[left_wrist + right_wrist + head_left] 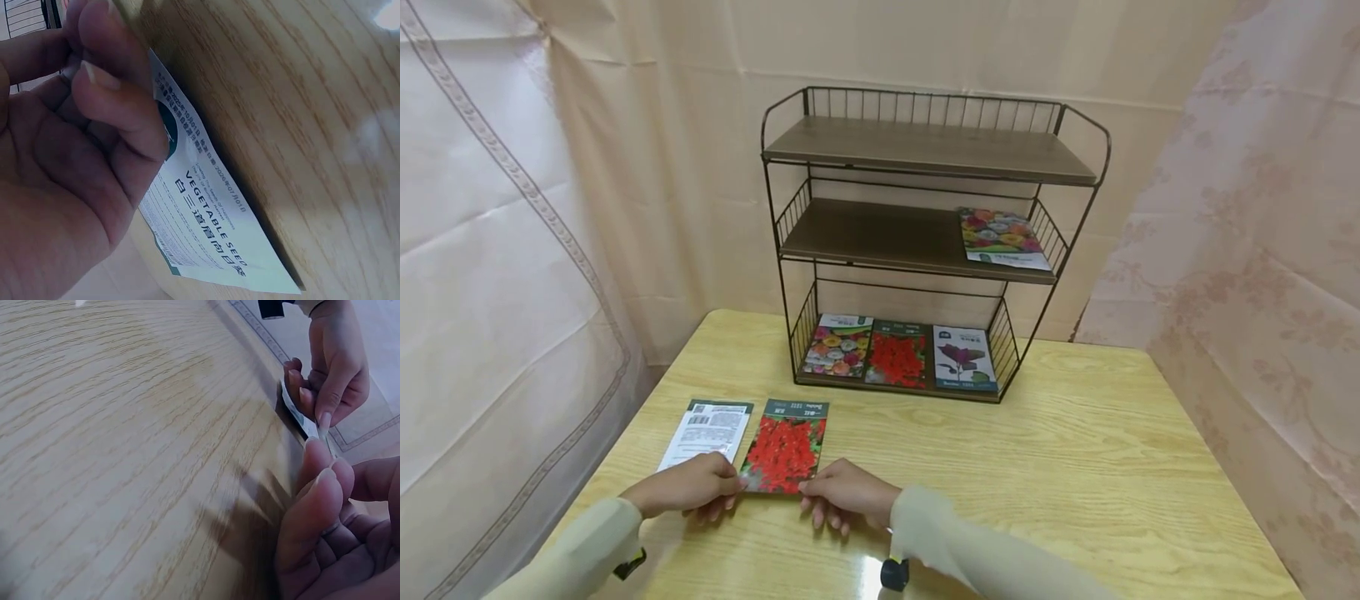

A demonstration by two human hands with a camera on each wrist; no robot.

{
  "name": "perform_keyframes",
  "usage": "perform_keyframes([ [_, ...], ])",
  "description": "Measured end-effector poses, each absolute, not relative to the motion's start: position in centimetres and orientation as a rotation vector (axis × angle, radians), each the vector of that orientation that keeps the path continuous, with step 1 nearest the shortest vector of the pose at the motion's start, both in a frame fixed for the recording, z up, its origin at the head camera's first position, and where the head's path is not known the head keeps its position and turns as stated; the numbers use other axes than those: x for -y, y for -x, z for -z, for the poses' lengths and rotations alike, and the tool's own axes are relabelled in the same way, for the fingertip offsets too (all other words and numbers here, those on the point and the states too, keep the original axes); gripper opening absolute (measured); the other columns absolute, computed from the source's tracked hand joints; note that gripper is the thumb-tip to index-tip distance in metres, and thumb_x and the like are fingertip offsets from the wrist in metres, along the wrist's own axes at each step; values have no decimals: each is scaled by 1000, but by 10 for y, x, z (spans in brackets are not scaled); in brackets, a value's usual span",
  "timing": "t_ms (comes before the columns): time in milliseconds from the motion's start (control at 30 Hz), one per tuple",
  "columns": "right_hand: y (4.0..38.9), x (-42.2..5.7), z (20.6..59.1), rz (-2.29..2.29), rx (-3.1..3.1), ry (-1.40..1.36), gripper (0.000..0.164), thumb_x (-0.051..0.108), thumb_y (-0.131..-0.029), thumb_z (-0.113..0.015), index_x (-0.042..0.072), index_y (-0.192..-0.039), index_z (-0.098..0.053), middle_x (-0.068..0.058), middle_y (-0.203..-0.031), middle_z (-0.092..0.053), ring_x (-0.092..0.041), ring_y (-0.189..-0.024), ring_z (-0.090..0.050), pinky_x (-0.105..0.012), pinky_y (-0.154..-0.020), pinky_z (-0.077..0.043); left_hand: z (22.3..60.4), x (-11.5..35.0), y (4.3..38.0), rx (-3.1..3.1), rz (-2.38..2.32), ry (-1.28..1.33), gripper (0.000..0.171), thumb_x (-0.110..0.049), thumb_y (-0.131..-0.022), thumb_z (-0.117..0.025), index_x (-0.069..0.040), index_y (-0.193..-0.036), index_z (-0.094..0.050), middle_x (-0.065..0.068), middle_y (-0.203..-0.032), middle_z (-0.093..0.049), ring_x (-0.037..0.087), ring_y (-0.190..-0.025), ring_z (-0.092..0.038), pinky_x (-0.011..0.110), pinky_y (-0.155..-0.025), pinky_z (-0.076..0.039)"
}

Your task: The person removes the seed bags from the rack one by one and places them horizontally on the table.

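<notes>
A seed packet with red flowers and a dark green top band (pixel 786 448) is held by its two near corners. My left hand (pixel 694 485) pinches the left corner between thumb and fingers, and my right hand (pixel 852 492) pinches the right one. In the right wrist view both hands, the left hand (pixel 340 369) farther off, meet along the packet's thin edge. Left of it a white seed packet (pixel 709 432) lies back side up, partly covered by my left hand. The left wrist view shows its print, "VEGETABLE SEED", below my curled fingers.
Behind the hands stands a three-tier rack (pixel 850 225). Its bottom shelf holds a mixed-flower packet (pixel 838 346), a red-flower packet (pixel 897 356) and a purple-plant packet (pixel 964 358). Another colourful packet (pixel 1002 237) lies at the middle shelf's right end. Curtains surround the wooden table (pixel 1075 467).
</notes>
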State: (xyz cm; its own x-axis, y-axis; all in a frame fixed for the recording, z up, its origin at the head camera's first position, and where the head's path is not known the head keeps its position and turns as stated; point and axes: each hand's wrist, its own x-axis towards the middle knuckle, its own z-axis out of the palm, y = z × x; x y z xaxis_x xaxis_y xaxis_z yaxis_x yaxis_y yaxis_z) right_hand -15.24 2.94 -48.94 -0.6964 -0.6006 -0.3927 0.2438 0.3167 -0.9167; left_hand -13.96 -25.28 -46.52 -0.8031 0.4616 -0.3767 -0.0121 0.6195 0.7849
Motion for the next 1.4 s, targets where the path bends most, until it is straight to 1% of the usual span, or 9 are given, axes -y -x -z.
perform_keyframes([
  [233, 152, -26, 489, 1436, -1815, 314, 35, 26, -104, -60, 1, -82, -71, -1, -58, -61, -5, -39, -40, -18, -36, -34, 464, 255, 138, -2282, -1107, -311, 45, -27, -108, -54, -2, -72, -65, -1, -54, -56, 8, -42, -48, 18, -39, -30],
  [467, 151, -23, 488, 1400, -1802, 295, 37, 27, -105, -60, 4, -77, -69, -1, -56, -59, -4, -36, -39, -18, -34, -32, 466, 258, 137, -2280, -1084, -279, 43, -26, -108, -54, -3, -72, -64, -1, -54, -56, 7, -41, -47, 17, -38, -29],
  [767, 148, -15, 491, 1414, -1806, 283, 38, 22, -104, -61, 2, -74, -69, -1, -54, -59, -3, -35, -38, -17, -33, -30, 465, 259, 134, -2309, -1026, -238, 41, -22, -106, -55, -3, -70, -64, -1, -52, -56, 6, -37, -46, 17, -35, -26],
  [1000, 147, -11, 496, 1393, -1780, 262, 38, 22, -104, -62, 3, -71, -68, -2, -54, -60, -3, -34, -38, -16, -33, -29, 465, 260, 133, -2275, -998, -224, 44, -25, -107, -55, -2, -70, -64, -1, -49, -55, 5, -35, -42, 18, -34, -23],
  [1100, 146, -10, 497, 1385, -1794, 264, 39, 22, -104, -62, 3, -71, -69, -2, -54, -59, -3, -34, -38, -16, -32, -30, 465, 261, 133, -2281, -972, -193, 45, -27, -107, -55, -3, -70, -63, 0, -50, -56, 5, -35, -41, 18, -34, -23],
  [1267, 143, -8, 495, 1362, -1822, 265, 41, 23, -104, -62, 2, -69, -69, -2, -53, -58, -3, -34, -39, -17, -33, -30, 464, 260, 132, -2288, -949, -159, 46, -25, -107, -55, -2, -69, -63, 0, -49, -55, 5, -33, -40, 18, -32, -25],
  [1400, 140, -8, 493, 1343, -1830, 261, 42, 24, -104, -62, 2, -69, -69, -1, -52, -58, -3, -34, -39, -16, -33, -31, 463, 261, 131, -2268, -934, -165, 47, -25, -107, -57, 0, -67, -63, 0, -47, -53, 3, -31, -38, 18, -31, -23],
])
